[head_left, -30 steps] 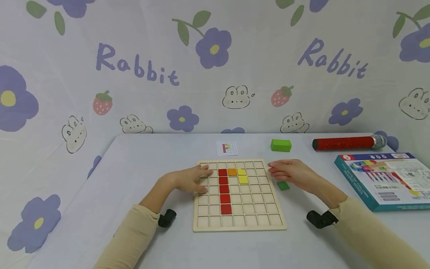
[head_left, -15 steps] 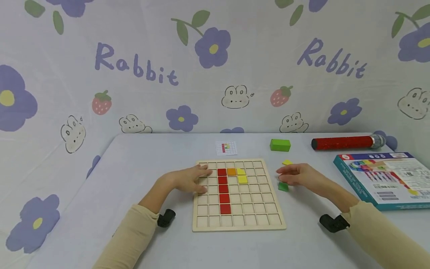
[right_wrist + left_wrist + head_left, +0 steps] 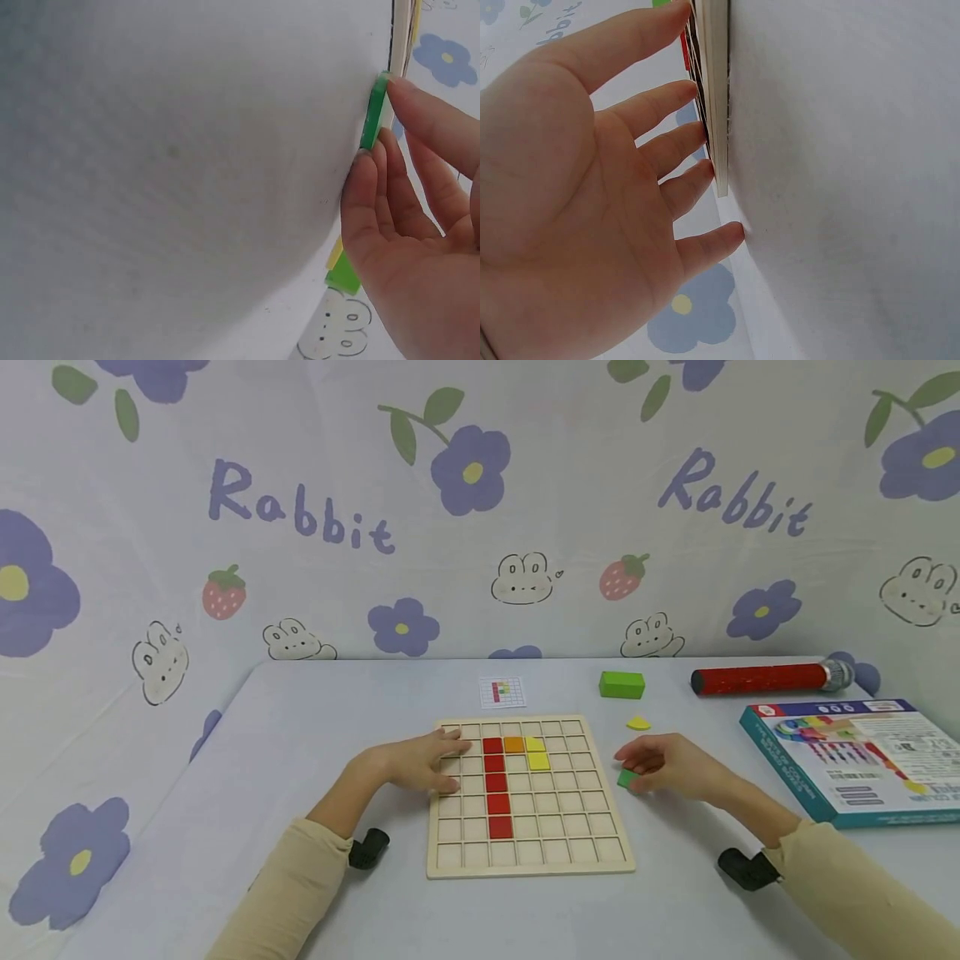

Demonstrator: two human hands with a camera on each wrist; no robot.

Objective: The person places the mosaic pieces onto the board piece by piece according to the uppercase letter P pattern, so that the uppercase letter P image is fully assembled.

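Note:
A square wooden grid board point(image 3: 531, 857) lies on the table, with a column of red tiles point(image 3: 497, 782), an orange tile point(image 3: 513, 745) and two yellow tiles point(image 3: 538, 761) in its cells. My left hand point(image 3: 411, 762) rests on the board's left edge with fingers spread; the left wrist view shows its fingertips at the rim. To the right of the board, my right hand point(image 3: 675, 767) pinches a small green tile point(image 3: 374, 112) between thumb and finger, low over the table. Just behind this hand, a yellow quarter-round tile point(image 3: 638, 723) lies on the cloth.
Behind the board lies a small printed pattern card point(image 3: 502, 692). A green block point(image 3: 622, 685) stands at the back, left of a red tube point(image 3: 761, 679) with a silvery end. A flat teal-sided box point(image 3: 862, 764) lies at the far right.
My right hand has moved back from the board's right edge, leaving the yellow tile in view, and has come down onto the green tile, now pinched. The left hand has stayed in place.

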